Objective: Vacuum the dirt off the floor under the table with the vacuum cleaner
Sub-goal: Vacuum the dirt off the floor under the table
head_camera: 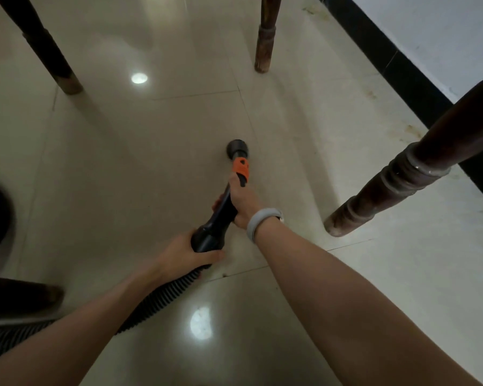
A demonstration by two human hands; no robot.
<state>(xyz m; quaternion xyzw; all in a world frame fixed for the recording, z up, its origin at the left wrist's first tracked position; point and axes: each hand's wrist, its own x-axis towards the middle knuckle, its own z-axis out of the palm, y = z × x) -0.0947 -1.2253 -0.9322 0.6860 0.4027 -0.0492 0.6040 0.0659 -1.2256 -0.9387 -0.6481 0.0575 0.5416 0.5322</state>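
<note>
Both hands clamped on vacuum wand, nozzle down on tiled floor between table legs.

Left hand [183, 253] wrapped round the thick black cuff [208, 238] where ribbed hose [162, 295] joins; right hand [241, 203], grey wristband [258, 222] on wrist, gripping the wand [225, 203] just below orange collar [241, 167]. Round nozzle [236, 148] on glossy cream tile [151, 151], well apart from turned dark wooden legs [402, 176] at right and two more beyond. Black skirting [396, 62] along wall.

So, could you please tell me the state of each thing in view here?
Nozzle: down at the floor.
Wand: gripped by both hands.
Right hand: grips wand, near the orange collar.
Left hand: grips wand's rear end.
Hose: trails along floor.
</note>
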